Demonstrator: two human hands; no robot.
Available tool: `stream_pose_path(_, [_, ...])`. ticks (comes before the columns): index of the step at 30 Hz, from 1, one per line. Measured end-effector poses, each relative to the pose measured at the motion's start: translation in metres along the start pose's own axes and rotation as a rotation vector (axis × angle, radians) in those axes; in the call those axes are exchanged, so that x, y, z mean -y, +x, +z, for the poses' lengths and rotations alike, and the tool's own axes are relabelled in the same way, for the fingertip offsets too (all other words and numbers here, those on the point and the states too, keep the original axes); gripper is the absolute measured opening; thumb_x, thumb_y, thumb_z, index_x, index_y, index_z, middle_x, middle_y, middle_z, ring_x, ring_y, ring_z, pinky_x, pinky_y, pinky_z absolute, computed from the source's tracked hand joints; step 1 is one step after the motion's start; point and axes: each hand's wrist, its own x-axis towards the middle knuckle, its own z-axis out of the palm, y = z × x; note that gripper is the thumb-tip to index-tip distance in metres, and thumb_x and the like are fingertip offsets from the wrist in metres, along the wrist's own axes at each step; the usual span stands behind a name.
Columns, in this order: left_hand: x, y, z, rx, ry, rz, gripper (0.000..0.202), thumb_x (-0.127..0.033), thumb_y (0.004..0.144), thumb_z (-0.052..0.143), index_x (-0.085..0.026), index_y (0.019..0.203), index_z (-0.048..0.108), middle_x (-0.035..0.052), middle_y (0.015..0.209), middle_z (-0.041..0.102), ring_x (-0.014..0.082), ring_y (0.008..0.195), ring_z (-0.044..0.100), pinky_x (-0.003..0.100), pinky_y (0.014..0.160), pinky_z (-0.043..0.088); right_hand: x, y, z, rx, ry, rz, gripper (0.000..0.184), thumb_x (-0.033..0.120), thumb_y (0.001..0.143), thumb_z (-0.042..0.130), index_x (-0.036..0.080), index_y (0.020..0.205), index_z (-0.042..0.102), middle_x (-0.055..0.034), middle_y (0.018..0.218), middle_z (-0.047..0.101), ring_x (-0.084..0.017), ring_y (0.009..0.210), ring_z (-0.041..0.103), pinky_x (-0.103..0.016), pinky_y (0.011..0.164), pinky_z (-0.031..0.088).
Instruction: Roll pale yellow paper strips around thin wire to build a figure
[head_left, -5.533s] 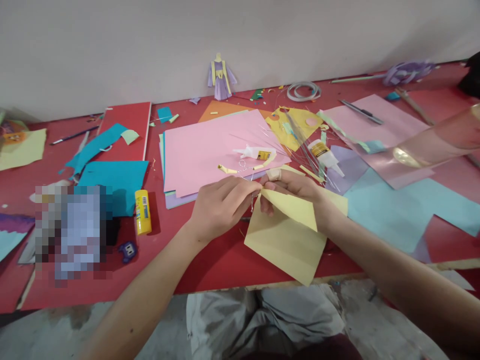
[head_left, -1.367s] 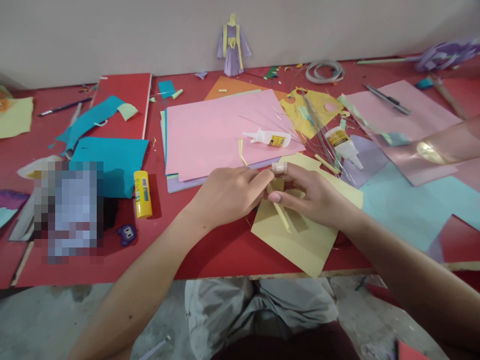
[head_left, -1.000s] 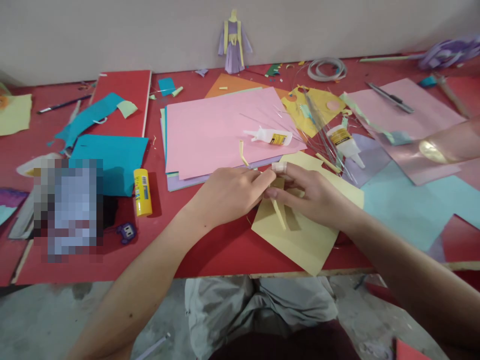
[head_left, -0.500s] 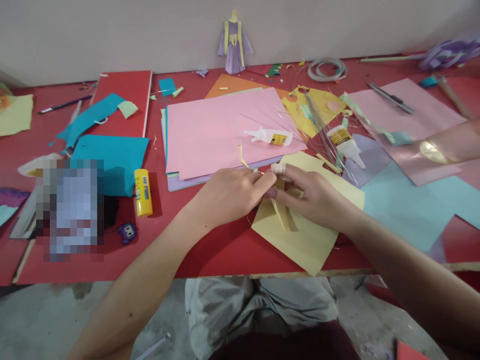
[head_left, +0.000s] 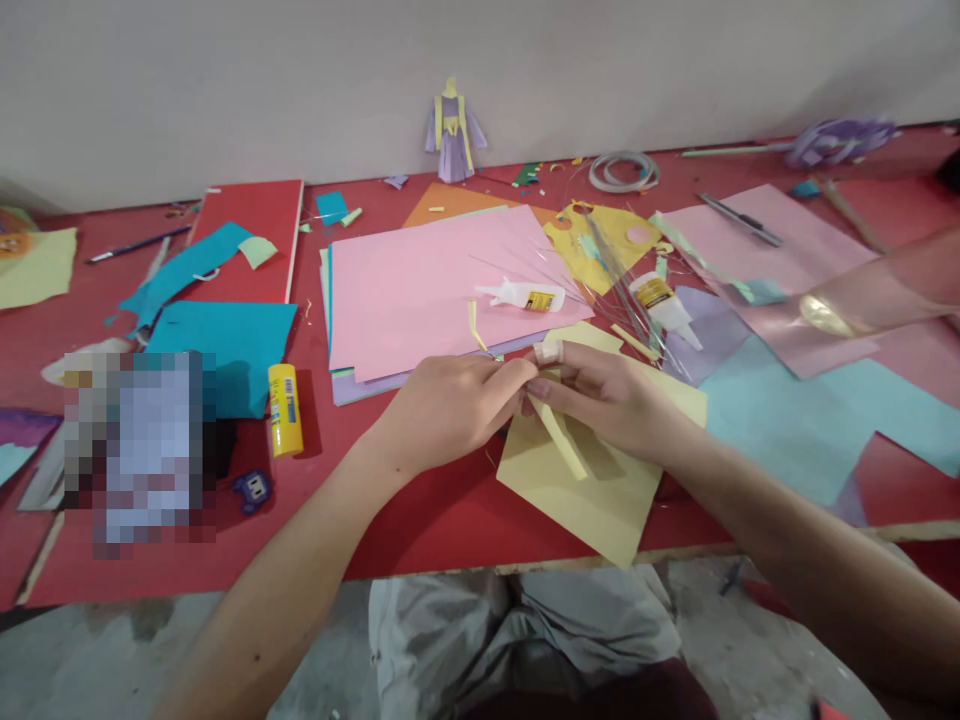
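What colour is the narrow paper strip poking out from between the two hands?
Pale yellow. The paper strip shows best in the head view.

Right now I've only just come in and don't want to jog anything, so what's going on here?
A person's left hand and right hand meet above a pale yellow paper sheet. The right thumb and fingers pinch a narrow pale yellow paper strip; what the left fingertips grip is hidden. Beyond them, a white plastic glue bottle with a yellow label lies on a large pink paper sheet. A purple and yellow paper figure is upright by the wall.
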Motion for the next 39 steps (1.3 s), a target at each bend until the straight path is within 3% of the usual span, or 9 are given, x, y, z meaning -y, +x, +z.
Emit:
stream_pose_path(5, [-0.0008, 0.0005, -0.0054, -0.001, -0.33, -0.147, 0.015, -0.027, 0.099, 0.044, -0.02, 0.101, 0.057, -0.0006, 0.091, 0.069, 0.0107, 0.079, 0.064, 0.022, 0.071, 0.046, 0.0041, 0.0005, -0.0023, -0.019, 0.264, 0.091, 0.026, 0.043, 0.091, 0.055, 0.02, 0.101, 0.063, -0.0013, 0.077, 0.065, -0.013, 0.067, 0.061, -0.025, 0.063, 0.05])
stream_pose_path(9, [-0.0015, 0.001, -0.0056, -0.029, -0.461, -0.202, 0.014, -0.029, 0.098, 0.047, -0.021, 0.099, 0.058, -0.001, 0.092, 0.069, 0.0093, 0.082, 0.064, 0.02, 0.074, 0.046, 0.0052, 0.0003, -0.0027, 0.006, 0.338, 0.068, 0.022, 0.04, 0.088, 0.061, 0.019, 0.097, 0.062, -0.0001, 0.073, 0.063, -0.012, 0.066, 0.061, -0.024, 0.063, 0.049])
stream_pose_path(21, [-0.0018, 0.0018, -0.004, -0.145, -0.441, -0.115, 0.007, -0.021, 0.094, 0.053, -0.02, 0.099, 0.058, -0.0002, 0.092, 0.069, 0.0091, 0.082, 0.065, 0.018, 0.075, 0.05, 0.0036, -0.0003, -0.0017, -0.101, 0.35, 0.046, 0.016, 0.035, 0.09, 0.059, 0.019, 0.094, 0.062, 0.0008, 0.078, 0.061, -0.008, 0.062, 0.053, -0.02, 0.052, 0.038])
stream_pose_path(27, [0.0036, -0.0028, -0.0009, -0.252, -0.502, -0.116, 0.022, -0.014, 0.093, 0.048, -0.021, 0.112, 0.056, 0.003, 0.103, 0.067, 0.0112, 0.085, 0.065, 0.023, 0.077, 0.053, 0.0045, -0.0004, -0.0016, -0.208, 0.31, -0.073, 0.013, 0.028, 0.091, 0.058, 0.018, 0.095, 0.063, 0.0002, 0.078, 0.062, -0.008, 0.067, 0.055, -0.02, 0.056, 0.041])
stream_pose_path(31, [0.005, -0.0058, -0.0014, -0.28, -0.618, -0.146, 0.023, -0.02, 0.097, 0.042, -0.022, 0.115, 0.056, 0.0051, 0.104, 0.065, 0.014, 0.085, 0.065, 0.028, 0.076, 0.055, 0.0047, 0.0001, -0.0025, -0.247, 0.329, -0.086, 0.011, 0.028, 0.091, 0.058, 0.019, 0.096, 0.062, -0.0006, 0.082, 0.064, -0.01, 0.071, 0.058, -0.021, 0.059, 0.043])
stream_pose_path(39, [0.0028, -0.004, -0.0017, -0.312, -0.619, -0.178, 0.019, -0.026, 0.096, 0.048, -0.022, 0.112, 0.057, 0.0042, 0.106, 0.066, 0.0144, 0.088, 0.067, 0.028, 0.076, 0.058, 0.0037, 0.001, -0.0019, -0.265, 0.3, -0.109, 0.009, 0.026, 0.091, 0.058, 0.019, 0.094, 0.063, 0.0007, 0.082, 0.064, -0.009, 0.071, 0.058, -0.02, 0.06, 0.044])
